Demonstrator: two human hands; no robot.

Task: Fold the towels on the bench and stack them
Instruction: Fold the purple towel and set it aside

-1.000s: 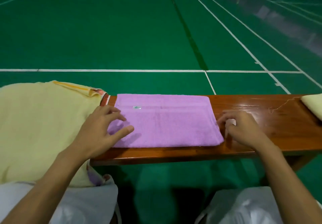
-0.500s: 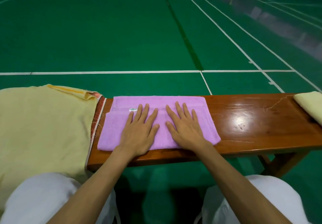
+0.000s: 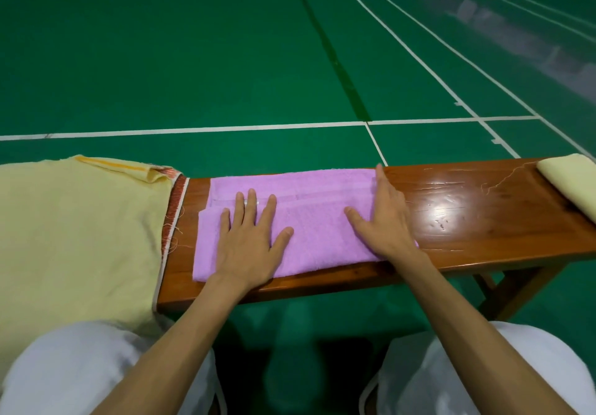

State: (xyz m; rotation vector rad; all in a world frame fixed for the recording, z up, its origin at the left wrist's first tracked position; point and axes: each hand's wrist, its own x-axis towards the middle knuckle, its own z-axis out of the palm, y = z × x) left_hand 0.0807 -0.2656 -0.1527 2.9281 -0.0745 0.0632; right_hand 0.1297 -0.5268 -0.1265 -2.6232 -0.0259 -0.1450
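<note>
A folded purple towel point(image 3: 317, 221) lies flat on the wooden bench point(image 3: 467, 221). My left hand point(image 3: 251, 240) rests palm down on its left half, fingers spread. My right hand point(image 3: 385, 221) lies flat along the towel's right edge, fingers together and pointing away from me. A large pale yellow towel point(image 3: 77, 237) is spread unfolded over the bench's left end. A folded pale yellow towel point(image 3: 572, 185) sits at the bench's far right end, partly cut off by the frame.
Bare glossy bench surface lies between the purple towel and the folded yellow one. Green court floor point(image 3: 225, 59) with white lines stretches beyond the bench. My knees in white trousers point(image 3: 80, 372) are below the front edge.
Both hands moved from the towel's ends to its middle, pressing flat. Since then they have slid apart, the right hand reaching the towel's right edge.
</note>
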